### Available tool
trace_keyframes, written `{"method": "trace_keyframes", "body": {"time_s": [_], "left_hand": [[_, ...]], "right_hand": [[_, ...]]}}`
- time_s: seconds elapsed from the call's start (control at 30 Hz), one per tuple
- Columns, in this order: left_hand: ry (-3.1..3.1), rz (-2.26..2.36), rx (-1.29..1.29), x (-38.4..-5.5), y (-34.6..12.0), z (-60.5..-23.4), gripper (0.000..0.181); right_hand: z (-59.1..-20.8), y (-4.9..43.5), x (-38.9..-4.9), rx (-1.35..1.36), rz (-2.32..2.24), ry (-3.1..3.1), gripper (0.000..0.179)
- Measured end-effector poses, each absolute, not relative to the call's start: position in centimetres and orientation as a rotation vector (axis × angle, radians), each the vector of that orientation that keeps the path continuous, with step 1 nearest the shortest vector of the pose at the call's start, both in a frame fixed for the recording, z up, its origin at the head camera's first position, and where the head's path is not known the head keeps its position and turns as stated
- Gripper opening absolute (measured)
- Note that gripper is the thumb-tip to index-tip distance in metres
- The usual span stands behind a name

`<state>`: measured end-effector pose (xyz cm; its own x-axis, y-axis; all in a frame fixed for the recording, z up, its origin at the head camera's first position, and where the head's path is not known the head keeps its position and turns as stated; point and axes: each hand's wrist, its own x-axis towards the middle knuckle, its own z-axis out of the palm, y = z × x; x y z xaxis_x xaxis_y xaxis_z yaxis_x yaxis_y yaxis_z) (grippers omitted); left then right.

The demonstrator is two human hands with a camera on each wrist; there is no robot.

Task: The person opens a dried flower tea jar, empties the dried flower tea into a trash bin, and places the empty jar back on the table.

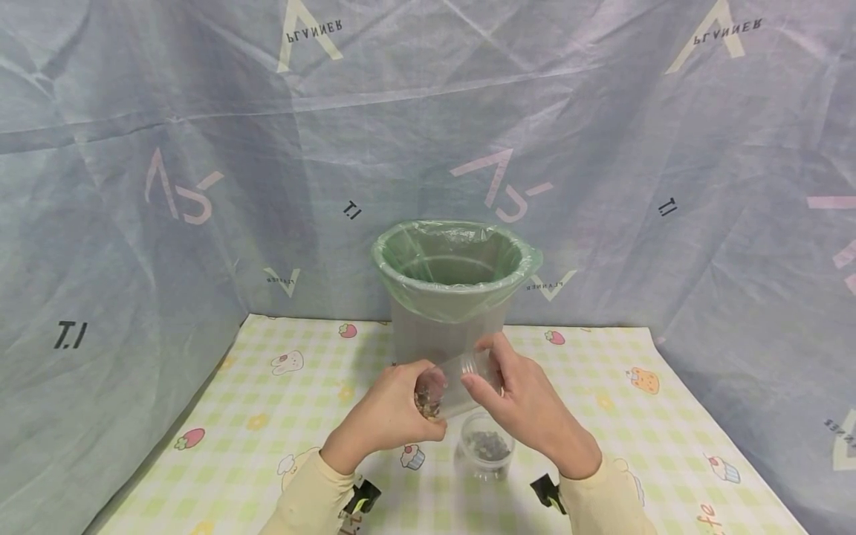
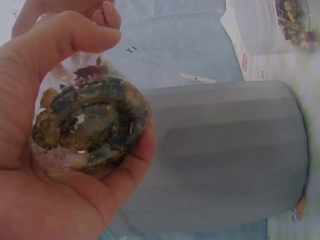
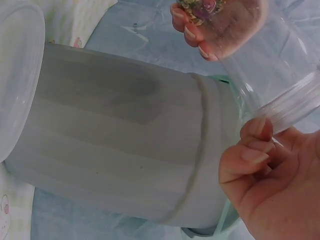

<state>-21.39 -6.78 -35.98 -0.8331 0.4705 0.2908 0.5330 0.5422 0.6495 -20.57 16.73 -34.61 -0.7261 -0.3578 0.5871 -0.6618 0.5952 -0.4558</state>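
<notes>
From my feed, a smooth, clear plastic jar tilts in the air before a ribbed grey bin, crumbly dried bits at its base — the left hand curls round that end, the right hand grips the ridged neck. Below I see a second jar; a glossy green liner drapes the bin's rim. A checked tablecloth lies beneath, creased blue-grey fabric behind.

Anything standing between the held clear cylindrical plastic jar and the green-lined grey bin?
Nothing visible does. The jar, held by left hand and right hand, is before the bin; a second clear plastic jar stands nearer the person.
</notes>
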Motion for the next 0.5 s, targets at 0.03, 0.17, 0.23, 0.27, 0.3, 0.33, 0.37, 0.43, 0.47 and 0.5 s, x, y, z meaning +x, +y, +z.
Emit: {"method": "trace_keyframes", "body": {"time_s": [0.03,0.17,0.23,0.27,0.3,0.33,0.37,0.43,0.47,0.5], "left_hand": [[-2.686,-1.172,-0.875,-21.39,-6.78,-35.98,0.039],[-2.69,-1.16,-0.862,-21.33,-6.8,-35.94,0.039],[-2.694,-1.152,-0.856,-21.32,-6.81,-35.92,0.039],[-2.695,-1.148,-0.854,-21.31,-6.82,-35.89,0.039],[-2.697,-1.148,-0.853,-21.32,-6.83,-35.87,0.039],[-2.696,-1.147,-0.853,-21.33,-6.85,-35.85,0.039],[-2.696,-1.145,-0.854,-21.35,-6.86,-35.84,0.039],[-2.696,-1.145,-0.853,-21.37,-6.88,-35.81,0.039],[-2.695,-1.145,-0.854,-21.38,-6.89,-35.8,0.039],[-2.694,-1.144,-0.855,-21.39,-6.89,-35.8,0.039]], "right_hand": [[-34.61,16.76,-20.59,0.822,0.936,-2.39,0.03],[-34.53,16.83,-20.59,0.849,0.934,-2.409,0.031],[-34.48,16.85,-20.56,0.855,0.94,-2.417,0.031],[-34.47,16.85,-20.56,0.857,0.941,-2.42,0.031],[-34.46,16.85,-20.55,0.859,0.944,-2.422,0.031],[-34.46,16.85,-20.55,0.859,0.947,-2.424,0.031],[-34.48,16.85,-20.56,0.86,0.95,-2.425,0.031],[-34.53,16.87,-20.6,0.867,0.953,-2.424,0.031],[-34.56,16.88,-20.61,0.869,0.954,-2.424,0.031],[-34.58,16.89,-20.64,0.874,0.956,-2.422,0.031]]}}
